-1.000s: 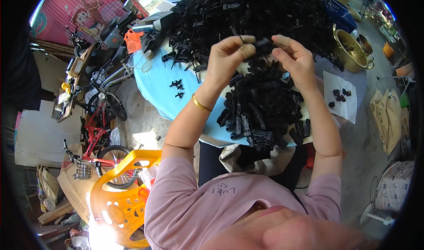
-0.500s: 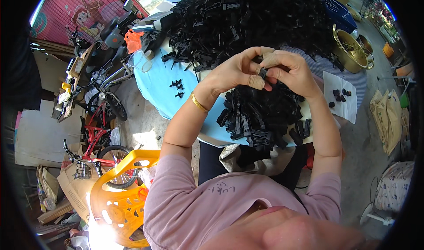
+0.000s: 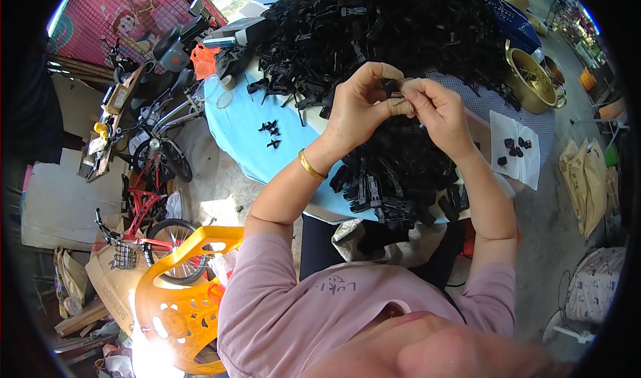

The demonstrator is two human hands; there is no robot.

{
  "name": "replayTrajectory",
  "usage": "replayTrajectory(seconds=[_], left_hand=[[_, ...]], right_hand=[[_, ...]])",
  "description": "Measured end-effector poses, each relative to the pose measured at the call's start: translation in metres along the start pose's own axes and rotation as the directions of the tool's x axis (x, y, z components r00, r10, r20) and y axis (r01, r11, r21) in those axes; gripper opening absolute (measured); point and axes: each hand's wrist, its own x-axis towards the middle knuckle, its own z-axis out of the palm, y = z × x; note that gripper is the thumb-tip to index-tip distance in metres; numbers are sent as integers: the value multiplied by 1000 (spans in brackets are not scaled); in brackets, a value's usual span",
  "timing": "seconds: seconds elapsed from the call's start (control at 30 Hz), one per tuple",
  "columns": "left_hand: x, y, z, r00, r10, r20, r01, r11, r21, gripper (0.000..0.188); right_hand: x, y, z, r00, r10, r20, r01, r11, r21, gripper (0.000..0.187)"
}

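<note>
Above the table, my left hand and my right hand meet, with tape wrapped round several fingertips. A small black plastic part sits pinched in my left fingers; its exact shape is mostly hidden. My right thumb and fingers are closed against the same spot, touching the part or the taped left thumb. Just below my hands lies a heap of black plastic pieces, some long and clip-like. Beyond them rises a much larger pile of similar black parts.
Several small black bits lie on the light blue table cover. A white sheet with dark pieces and a gold-coloured pot are at right. A yellow plastic chair and red bicycle stand left.
My left hand has turned and shifted slightly, its fingers now higher around the black part. My right hand has come in closer against the left thumb.
</note>
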Motion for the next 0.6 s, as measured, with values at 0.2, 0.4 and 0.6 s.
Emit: replayTrajectory(seconds=[0.2,0.4,0.6], left_hand=[[-2,1,1,995,95,-9,-94,994,60,25],[-7,-2,1,948,307,89,-319,922,220,27],[-4,-2,10,930,365,30,-340,830,442,29]], right_hand=[[-3,-8,3,999,-9,-34,9,1000,-5,14],[-6,-11,6,999,-10,-52,9,999,-34,14],[2,-7,-7,994,106,-37,-103,992,78,13]])
